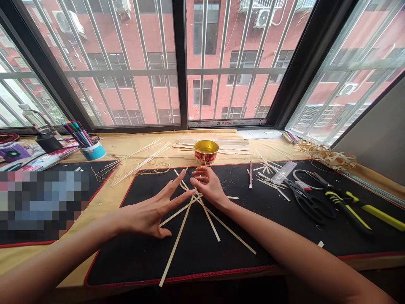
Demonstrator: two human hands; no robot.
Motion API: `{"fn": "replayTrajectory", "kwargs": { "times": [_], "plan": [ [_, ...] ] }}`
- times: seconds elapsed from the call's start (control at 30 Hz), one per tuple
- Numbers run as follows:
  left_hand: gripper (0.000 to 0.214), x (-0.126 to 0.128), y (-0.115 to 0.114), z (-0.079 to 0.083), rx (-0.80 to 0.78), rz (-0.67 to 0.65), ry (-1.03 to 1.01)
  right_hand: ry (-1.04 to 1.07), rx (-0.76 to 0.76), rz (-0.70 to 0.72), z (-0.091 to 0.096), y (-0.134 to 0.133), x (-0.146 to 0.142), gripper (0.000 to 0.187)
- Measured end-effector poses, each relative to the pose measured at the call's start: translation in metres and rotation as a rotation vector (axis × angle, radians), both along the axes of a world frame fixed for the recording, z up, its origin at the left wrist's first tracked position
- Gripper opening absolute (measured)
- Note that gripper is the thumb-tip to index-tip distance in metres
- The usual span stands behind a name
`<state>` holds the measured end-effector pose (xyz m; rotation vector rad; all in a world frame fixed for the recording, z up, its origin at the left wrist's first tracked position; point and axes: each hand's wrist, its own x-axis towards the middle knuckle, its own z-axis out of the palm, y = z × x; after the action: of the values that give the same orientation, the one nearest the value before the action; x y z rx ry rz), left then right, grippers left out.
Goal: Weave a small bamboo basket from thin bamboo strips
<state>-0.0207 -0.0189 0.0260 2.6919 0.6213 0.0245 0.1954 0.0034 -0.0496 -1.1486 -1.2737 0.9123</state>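
Note:
Several thin bamboo strips (209, 217) lie crossed on the black mat (268, 236) in front of me. My left hand (152, 211) hovers over them with fingers spread, its forefinger tip pressing where the strips cross. My right hand (210, 185) is curled with fingertips pinching strips at the crossing, one strip (200, 162) rising from it toward the bowl. A red bowl with a gold inside (206, 151) stands just behind the hands.
Black scissors (308, 202) and yellow-handled cutters (351, 211) lie on the mat at the right, beside a pen (250, 174) and loose strip offcuts (268, 175). A blue cup of coloured pens (90, 145) stands left. Coiled strips (329, 155) rest by the window.

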Motion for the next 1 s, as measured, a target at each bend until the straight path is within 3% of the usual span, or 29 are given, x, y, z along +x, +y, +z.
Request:
{"fn": "replayTrajectory", "kwargs": {
  "times": [0.23, 0.4, 0.53, 0.67, 0.87, 1.0],
  "plan": [
    [0.122, 0.000, -0.004, 0.001, -0.132, -0.007, 0.040, 0.005, 0.001, -0.007, -0.001, 0.000, 0.000, 0.044],
    [0.098, -0.004, -0.004, -0.006, 0.029, -0.040, -0.044, -0.001, 0.007, -0.003, -0.002, 0.001, 0.001, 0.045],
    [0.090, 0.004, 0.002, -0.015, 0.111, 0.108, -0.264, -0.025, 0.001, 0.006, 0.001, -0.002, 0.001, 0.057],
    [0.090, 0.019, 0.002, -0.025, 0.088, 0.241, -0.472, -0.035, 0.003, 0.012, 0.003, -0.003, 0.001, 0.059],
    [0.079, 0.012, -0.004, -0.031, 0.057, 0.227, -0.248, -0.021, -0.005, 0.004, -0.001, 0.000, 0.001, 0.052],
    [0.074, 0.003, -0.007, -0.032, 0.050, 0.276, -0.259, -0.019, -0.004, 0.016, -0.002, 0.001, 0.002, 0.053]
  ]
}}
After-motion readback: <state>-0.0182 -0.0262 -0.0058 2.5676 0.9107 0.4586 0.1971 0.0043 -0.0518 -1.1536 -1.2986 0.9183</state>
